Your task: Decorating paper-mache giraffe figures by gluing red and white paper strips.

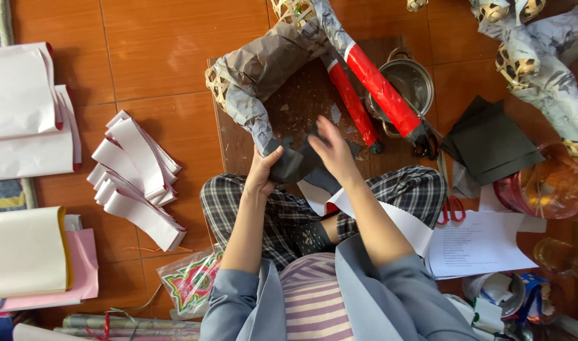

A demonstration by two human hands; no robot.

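lap: person sits on the floor, plaid trousers [238,202], grey jacket sleeves at bottom centre.
left hand [262,173]: centre frame, fingers curled around the left edge of the black paper [298,163], gripping it.
right hand [333,148]: just right of the left hand, fingers spread flat, pressing the black paper down onto the frame leg.
black paper: centre frame, wrapped around the foot of a grey papered leg, between both hands.
figure [263,69]: bamboo-weave frame covered in grey and brown paper, upper centre; two legs in red paper [380,88] slant down to the right with black tips.
board [301,101]: dark wood, littered with paper scraps, under the figure.
pot [412,79]: metal, upper centre-right, behind the red legs.
scissors [452,208]: red handles, right of the knee, on a printed sheet [478,243].
black sheets [491,142]: stack, right of the pot.
white strips [137,180]: fringed, red-edged, fanned pile left of centre.
paper stacks [23,113]: white, cream and pink, along left edge.
packet [191,281]: clear bag of coloured cut-outs, lower left of the knee.
second figure [541,69]: paper-covered weave, upper right corner.
orange container [551,183]: translucent, right edge.
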